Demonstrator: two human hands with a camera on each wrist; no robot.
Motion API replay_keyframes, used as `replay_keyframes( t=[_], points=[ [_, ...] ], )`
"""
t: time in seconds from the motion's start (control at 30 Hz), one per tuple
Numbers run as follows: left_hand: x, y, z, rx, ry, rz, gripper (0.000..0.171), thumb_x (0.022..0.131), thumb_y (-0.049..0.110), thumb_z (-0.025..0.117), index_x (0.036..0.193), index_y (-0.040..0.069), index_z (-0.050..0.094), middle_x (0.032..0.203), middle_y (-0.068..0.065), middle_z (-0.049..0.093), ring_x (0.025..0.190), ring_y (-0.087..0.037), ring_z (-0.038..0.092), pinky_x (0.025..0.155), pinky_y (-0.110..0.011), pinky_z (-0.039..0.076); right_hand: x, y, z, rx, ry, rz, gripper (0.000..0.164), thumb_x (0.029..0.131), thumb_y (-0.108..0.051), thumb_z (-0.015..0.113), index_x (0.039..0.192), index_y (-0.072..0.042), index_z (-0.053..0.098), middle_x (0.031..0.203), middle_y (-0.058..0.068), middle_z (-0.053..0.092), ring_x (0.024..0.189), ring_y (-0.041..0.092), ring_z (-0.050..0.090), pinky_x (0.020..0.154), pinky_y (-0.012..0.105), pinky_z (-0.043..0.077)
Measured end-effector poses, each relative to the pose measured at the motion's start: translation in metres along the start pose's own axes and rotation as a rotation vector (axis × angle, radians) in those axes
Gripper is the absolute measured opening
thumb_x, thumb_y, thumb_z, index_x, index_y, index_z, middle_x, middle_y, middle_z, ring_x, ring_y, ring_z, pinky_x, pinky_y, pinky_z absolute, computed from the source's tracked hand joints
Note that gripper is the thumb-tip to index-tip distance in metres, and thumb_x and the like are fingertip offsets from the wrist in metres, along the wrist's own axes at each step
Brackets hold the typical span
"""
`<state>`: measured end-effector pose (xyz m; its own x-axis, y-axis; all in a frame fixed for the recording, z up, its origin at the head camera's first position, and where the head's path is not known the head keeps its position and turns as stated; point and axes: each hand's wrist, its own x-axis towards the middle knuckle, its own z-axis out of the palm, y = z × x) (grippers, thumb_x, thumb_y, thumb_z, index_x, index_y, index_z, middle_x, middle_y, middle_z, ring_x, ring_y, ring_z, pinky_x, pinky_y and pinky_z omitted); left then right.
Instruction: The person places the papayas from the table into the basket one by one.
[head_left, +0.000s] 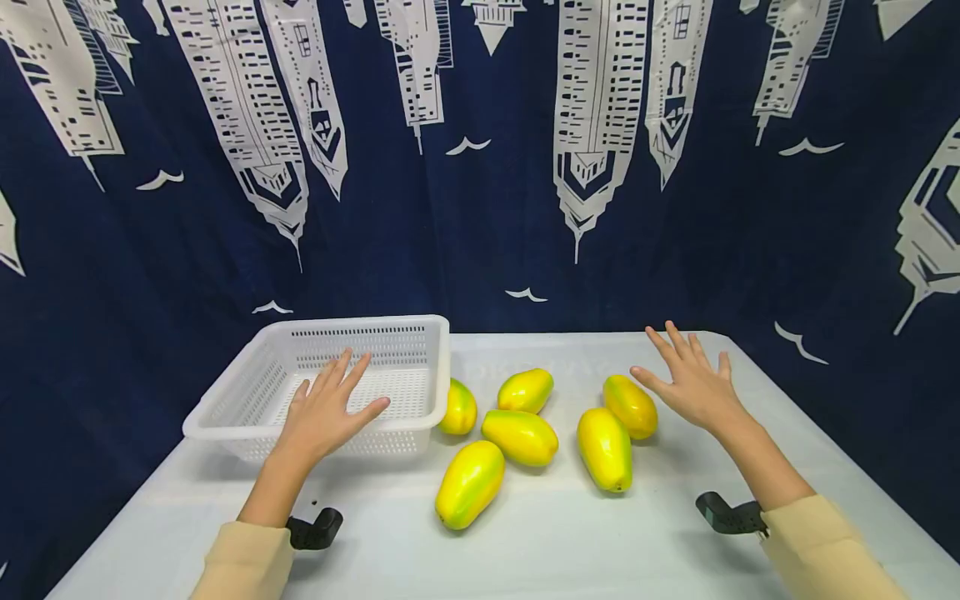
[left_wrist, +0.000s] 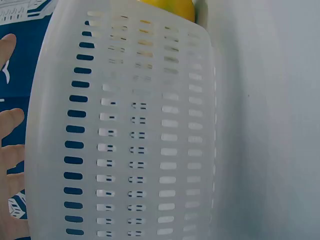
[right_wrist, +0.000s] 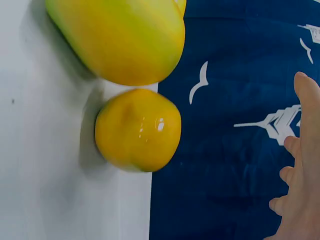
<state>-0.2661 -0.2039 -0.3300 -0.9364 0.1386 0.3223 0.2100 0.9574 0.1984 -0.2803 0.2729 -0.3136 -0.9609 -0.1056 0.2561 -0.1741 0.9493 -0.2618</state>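
My left hand (head_left: pixel 322 417) hovers with fingers spread over the near side of a white perforated plastic basket (head_left: pixel 225 421); it holds nothing. In the left wrist view the basket's slotted wall (left_wrist: pixel 120 125) fills much of the picture, with fingers at the left edge. My right hand (head_left: pixel 693 387), fingers spread and holding nothing, is raised beside a yellow mango-like fruit (head_left: pixel 630 407). That same fruit (right_wrist: pixel 139 131) shows end-on in the right wrist view. Another such fruit (head_left: pixel 604 450) lies close to it. Several more are grouped mid-table, including one (head_left: pixel 470 485) in front and one (head_left: pixel 458 408) partly hidden by the basket.
A white table (head_left: pixel 555 542) carries the basket on the left and the fruits from the middle to the right. Behind it hangs a dark blue cloth (head_left: pixel 495 217) with white building prints. Dark wrist-worn devices (head_left: pixel 315 529) sit on both forearms.
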Motion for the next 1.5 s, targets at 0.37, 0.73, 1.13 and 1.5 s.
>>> replay_keyframes(
  t=[0.37,0.73,1.13,1.5],
  points=[
    [-0.013,0.005,0.006,-0.036,0.131,0.030,0.066,0.080,0.065,0.047,0.136,0.030,0.040,0.145,-0.003,0.036,0.125,-0.033,0.043,0.092,-0.059,0.034,-0.006,-0.019,0.004,0.141,0.043,-0.032,0.074,0.090,-0.054,0.038,0.147,-0.017,0.010,0.151,0.021,0.005,0.134,0.049,0.012,0.094,0.074,0.012],
    [-0.019,0.003,0.023,-0.038,0.417,0.204,0.043,0.070,0.049,0.068,0.104,0.023,0.066,0.112,-0.002,0.064,0.097,-0.023,0.062,0.077,-0.043,0.047,-0.014,-0.024,0.027,0.225,0.017,-0.031,0.068,0.090,-0.048,0.045,0.145,-0.018,0.020,0.150,0.018,0.018,0.132,0.047,0.022,0.088,0.075,0.021],
    [-0.022,-0.009,0.047,0.006,0.632,0.393,0.035,0.070,0.050,0.066,0.086,0.019,0.069,0.083,0.002,0.070,0.073,-0.017,0.065,0.063,-0.032,0.045,-0.021,-0.031,0.050,0.344,0.044,-0.007,0.060,0.091,-0.046,0.043,0.143,-0.020,0.025,0.146,0.015,0.027,0.127,0.038,0.034,0.086,0.071,0.031],
    [-0.020,-0.014,0.052,0.019,0.696,0.450,0.044,0.082,0.056,0.050,0.084,0.017,0.069,0.072,0.003,0.069,0.059,-0.015,0.062,0.058,-0.029,0.040,-0.029,-0.035,0.075,0.407,0.093,-0.021,0.055,0.092,-0.042,0.046,0.139,-0.018,0.033,0.140,0.012,0.035,0.121,0.032,0.042,0.088,0.066,0.033]
  ],
)
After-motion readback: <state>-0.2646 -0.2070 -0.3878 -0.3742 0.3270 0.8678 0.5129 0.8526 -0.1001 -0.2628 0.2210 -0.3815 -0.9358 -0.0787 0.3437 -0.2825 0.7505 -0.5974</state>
